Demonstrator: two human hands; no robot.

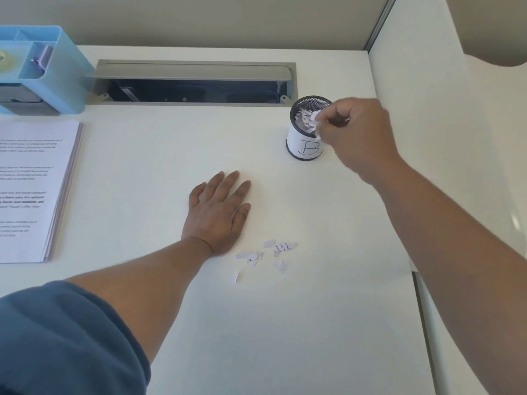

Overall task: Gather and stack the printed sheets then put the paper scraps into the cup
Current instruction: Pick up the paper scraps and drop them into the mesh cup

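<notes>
Over the cup (303,143), right hand (360,135) pinching scraps (316,116) (left hand (219,215) flat, fingers straight).

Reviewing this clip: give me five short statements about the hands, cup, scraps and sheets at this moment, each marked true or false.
1. The right hand pinches white paper scraps over the black mesh cup labelled B. True.
2. The left hand grips the stack of printed sheets. False: it lies flat on the white desk, apart from the stack.
3. The cup is empty. False: torn paper already shows inside.
4. Torn paper bits remain on the desk near the left hand. True.
5. The printed sheets are scattered. False: they sit in one stack at the left edge.
</notes>
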